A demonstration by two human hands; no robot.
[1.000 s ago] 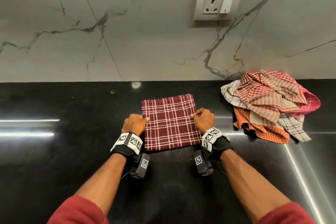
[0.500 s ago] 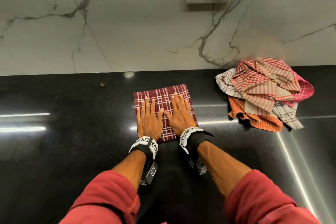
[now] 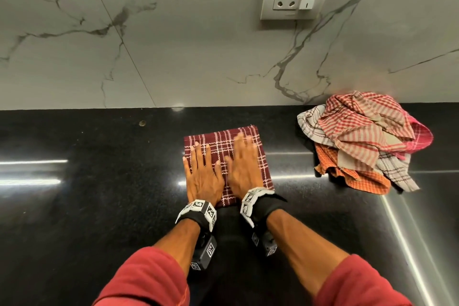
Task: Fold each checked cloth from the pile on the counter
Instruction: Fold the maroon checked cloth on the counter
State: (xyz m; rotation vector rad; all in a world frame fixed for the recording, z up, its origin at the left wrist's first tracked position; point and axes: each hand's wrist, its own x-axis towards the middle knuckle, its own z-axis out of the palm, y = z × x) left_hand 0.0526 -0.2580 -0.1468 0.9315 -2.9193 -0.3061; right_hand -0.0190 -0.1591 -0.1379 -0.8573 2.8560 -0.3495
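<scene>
Both hands: left hand (image 3: 205,176) and right hand (image 3: 244,169) quit pinching, now flat, fingers straight, on maroon cloth (image 3: 218,139)
Pile (image 3: 360,141): right of it, unfolded, probably next

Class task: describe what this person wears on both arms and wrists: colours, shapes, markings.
Both forearms are bare below pushed-up red sleeves, left sleeve and right sleeve. Behind the left hand and right hand, each wrist carries a black strap with a white band of square black-and-white markers. A small black box with a similar marker hangs under each wrist.
</scene>
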